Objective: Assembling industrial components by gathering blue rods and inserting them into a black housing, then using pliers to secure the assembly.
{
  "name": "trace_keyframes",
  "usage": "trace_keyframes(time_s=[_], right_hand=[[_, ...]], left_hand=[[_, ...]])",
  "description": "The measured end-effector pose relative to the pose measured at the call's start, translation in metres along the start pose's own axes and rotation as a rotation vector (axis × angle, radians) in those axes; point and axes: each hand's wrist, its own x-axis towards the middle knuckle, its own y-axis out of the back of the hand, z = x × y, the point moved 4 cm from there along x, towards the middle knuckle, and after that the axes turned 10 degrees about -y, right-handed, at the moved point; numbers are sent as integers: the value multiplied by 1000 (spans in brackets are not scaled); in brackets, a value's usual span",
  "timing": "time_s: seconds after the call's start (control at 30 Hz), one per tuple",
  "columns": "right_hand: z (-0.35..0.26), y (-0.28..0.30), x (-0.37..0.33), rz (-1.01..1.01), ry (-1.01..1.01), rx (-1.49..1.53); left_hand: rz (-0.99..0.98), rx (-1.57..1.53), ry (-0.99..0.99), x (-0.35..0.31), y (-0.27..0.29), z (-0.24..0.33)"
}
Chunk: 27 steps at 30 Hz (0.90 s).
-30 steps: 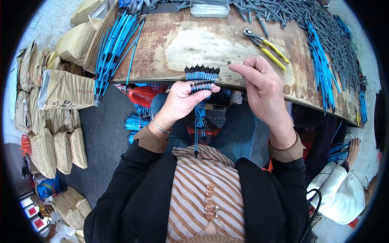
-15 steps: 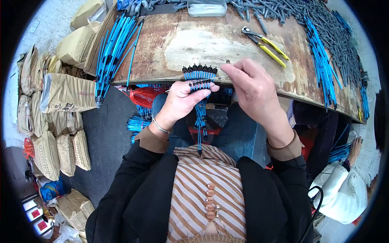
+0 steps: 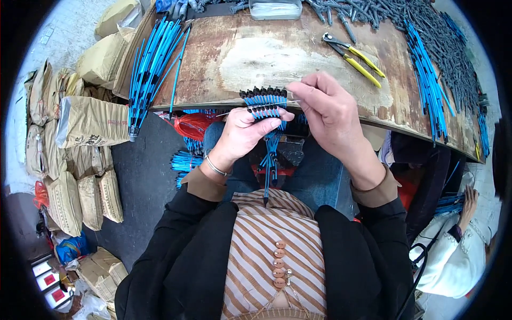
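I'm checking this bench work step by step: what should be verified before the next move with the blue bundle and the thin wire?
1. Left hand grips the blue bundle firmly: ok.
2. Black tips level in a row: ok.
3. Right hand pinches the thin wire across the bundle: ok.
4. Wire end past the bundle on the left: ok.
5. Wire fully wrapped round: cannot tell.
6. Yellow pliers within reach on the table: ok.

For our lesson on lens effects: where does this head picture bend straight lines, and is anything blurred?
Head view: the wooden table's edge bows strongly, a fisheye effect; corners are black; hands and blue rod bundle look sharp; light is soft and even.
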Motion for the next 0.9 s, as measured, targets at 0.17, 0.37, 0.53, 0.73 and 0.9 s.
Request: trace_keyframes(time_s=[0.17,0.37,0.53,0.73,0.9], right_hand=[[-13,8,7,-20,129,-325],[-16,7,7,-24,80,-418],[-10,5,7,-25,17,-195],[-5,5,9,-75,28,-15],[-5,5,13,-108,58,13]], left_hand=[[-10,38,15,0,2,-2],[-22,58,-12,0,3,-4],[-9,33,8,-1,4,-2],[-8,19,33,0,3,2],[-12,-18,20,-1,4,0]])
